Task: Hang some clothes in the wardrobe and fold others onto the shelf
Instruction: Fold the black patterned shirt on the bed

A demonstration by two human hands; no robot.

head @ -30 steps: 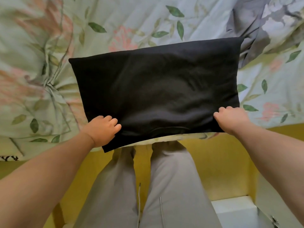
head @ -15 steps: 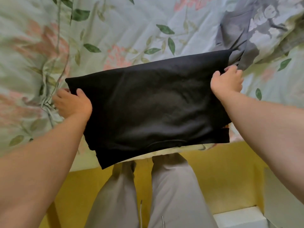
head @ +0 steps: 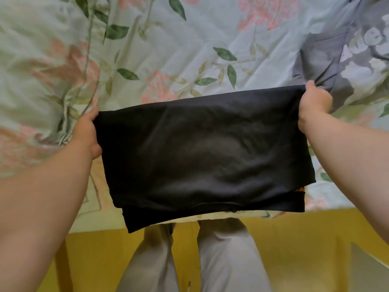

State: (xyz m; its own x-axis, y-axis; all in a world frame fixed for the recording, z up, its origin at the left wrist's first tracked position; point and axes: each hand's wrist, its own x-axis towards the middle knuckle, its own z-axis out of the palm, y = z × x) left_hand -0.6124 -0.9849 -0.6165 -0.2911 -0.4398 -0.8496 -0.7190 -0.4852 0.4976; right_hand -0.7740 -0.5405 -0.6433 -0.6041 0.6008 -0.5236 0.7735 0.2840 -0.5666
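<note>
Two hands grip one black garment [head: 202, 152], folded double on a floral bedsheet [head: 168, 49]: left hand [head: 87, 131] and right hand [head: 313, 104] clutching its far corners.

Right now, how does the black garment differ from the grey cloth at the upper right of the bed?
The black garment is plain; the grey cloth carries pale flowers. The black garment is folded into a neat rectangle, while the grey cloth lies rumpled. The left hand and right hand grip the black garment's far corners; neither plainly holds the grey cloth. Both rest on the flowered bedsheet.
</note>
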